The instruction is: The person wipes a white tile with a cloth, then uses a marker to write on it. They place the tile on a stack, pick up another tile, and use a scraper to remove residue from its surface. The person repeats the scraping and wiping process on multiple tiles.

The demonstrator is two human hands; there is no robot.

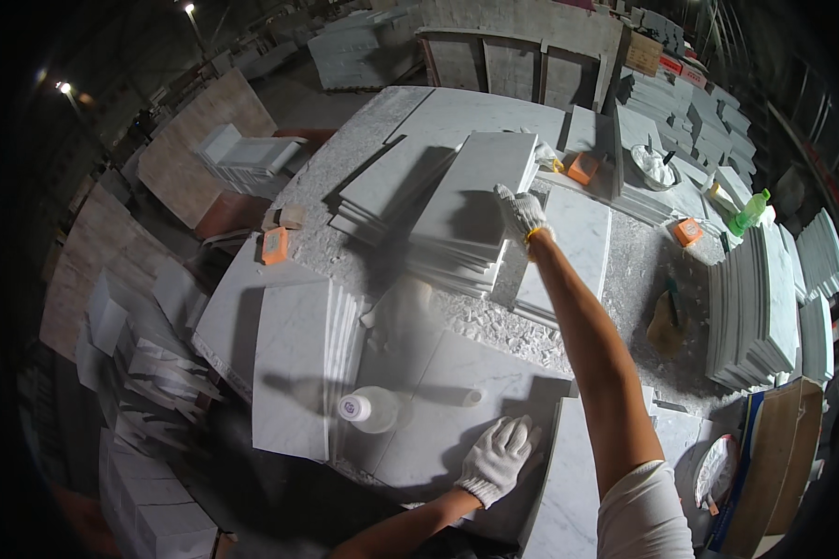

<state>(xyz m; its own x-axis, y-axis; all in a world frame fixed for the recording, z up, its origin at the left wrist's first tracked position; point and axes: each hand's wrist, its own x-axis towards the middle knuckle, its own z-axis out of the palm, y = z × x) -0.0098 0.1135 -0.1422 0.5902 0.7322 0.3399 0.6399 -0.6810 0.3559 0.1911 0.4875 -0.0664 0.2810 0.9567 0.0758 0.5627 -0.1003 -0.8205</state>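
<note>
My right hand (524, 214), in a white knit glove, reaches far out to a stack of pale marble tiles. Its fingers close on the right edge of the top marble tile (466, 177), with the underside of the grip hidden. Near the front of the table my left hand (499, 458), gloved alike, rests flat on a marble slab (410, 438) and holds nothing. To its left stands a clear bottle with a white cap (354, 407). A small translucent cylinder (473, 398) sits between that bottle and my left hand.
Marble tiles stand on edge at the left (294, 368) and right (755, 307). Orange blocks (275, 245) lie about the table. A bowl with white material (654, 168) and a green bottle (750, 212) are at the far right. White chips (503, 321) litter the middle.
</note>
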